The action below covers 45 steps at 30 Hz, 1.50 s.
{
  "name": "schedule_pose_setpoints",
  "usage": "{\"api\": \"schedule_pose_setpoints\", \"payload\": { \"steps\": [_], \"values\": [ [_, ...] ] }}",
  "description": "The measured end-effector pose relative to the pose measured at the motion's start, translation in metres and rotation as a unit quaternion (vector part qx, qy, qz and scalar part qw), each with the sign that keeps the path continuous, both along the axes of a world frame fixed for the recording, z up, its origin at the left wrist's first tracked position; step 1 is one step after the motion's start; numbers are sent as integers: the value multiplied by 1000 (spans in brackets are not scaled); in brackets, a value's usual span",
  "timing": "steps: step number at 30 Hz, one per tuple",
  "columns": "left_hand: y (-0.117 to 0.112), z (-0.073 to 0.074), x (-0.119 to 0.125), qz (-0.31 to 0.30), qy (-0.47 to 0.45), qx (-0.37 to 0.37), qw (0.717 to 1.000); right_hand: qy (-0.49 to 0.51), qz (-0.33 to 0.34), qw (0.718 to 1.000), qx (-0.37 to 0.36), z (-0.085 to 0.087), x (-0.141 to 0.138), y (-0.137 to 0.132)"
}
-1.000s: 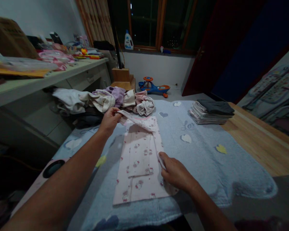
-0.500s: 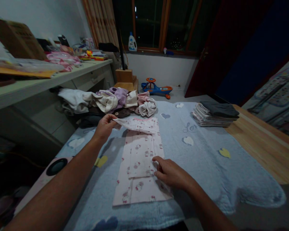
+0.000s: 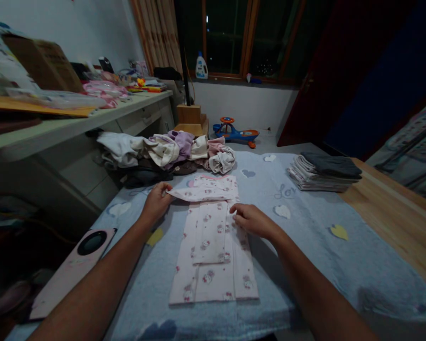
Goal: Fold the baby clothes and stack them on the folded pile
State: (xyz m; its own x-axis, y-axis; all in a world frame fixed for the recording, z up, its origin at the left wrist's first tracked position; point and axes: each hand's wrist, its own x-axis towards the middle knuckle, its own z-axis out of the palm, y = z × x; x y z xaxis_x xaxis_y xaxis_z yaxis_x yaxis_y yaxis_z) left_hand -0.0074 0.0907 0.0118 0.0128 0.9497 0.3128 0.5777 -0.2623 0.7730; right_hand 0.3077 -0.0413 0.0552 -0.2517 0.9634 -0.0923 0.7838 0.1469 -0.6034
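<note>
A pale pink baby garment [image 3: 210,265] with a small cartoon-cat print lies flat on a light blue towel mat [image 3: 305,265], its side folded inward. My left hand [image 3: 156,203] pinches the end of the garment's stretched-out sleeve [image 3: 199,192] at the upper left. My right hand [image 3: 251,220] rests on the garment's right edge, just below the sleeve, with its fingers curled and nothing visibly pinched.
A heap of crumpled clothes [image 3: 166,151] lies beyond the mat. A stack of folded clothes [image 3: 323,173] sits at the far right on a wooden table [image 3: 394,213]. A cluttered white desk [image 3: 78,113] runs along the left; a toy ride-on car [image 3: 235,133] stands on the floor.
The sleeve has dropped from lifted to nearly flat across the garment's top. My right hand has moved up from the lower right of the garment to just below the sleeve.
</note>
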Motion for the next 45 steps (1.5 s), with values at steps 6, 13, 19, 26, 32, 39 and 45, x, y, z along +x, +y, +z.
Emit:
{"api": "schedule_pose_setpoints", "payload": {
  "steps": [6, 13, 19, 26, 32, 39, 45],
  "values": [
    [1, -18, -9, -46, 144, 55, 987, -110, -102, 976, 155, -34, 8, 62],
    [1, -24, -11, -16, 135, 64, 989, -147, -91, 976, 131, -62, 2, 82],
    [-3, -18, -8, 10, 50, 75, 996, -151, -99, 976, 118, -65, -3, 78],
    [-5, -16, -8, 2, 80, 60, 995, -185, -99, 972, 110, -66, -4, 79],
    [-20, -4, 7, 67, 233, 28, 970, -187, -101, 971, 107, -71, 0, 82],
    [-75, 27, 79, -262, 117, -29, 958, -164, -99, 975, 114, -76, 8, 85],
    [-87, 12, 141, -326, 79, -186, 923, -140, -94, 977, 130, -79, 16, 87]
  ]
}}
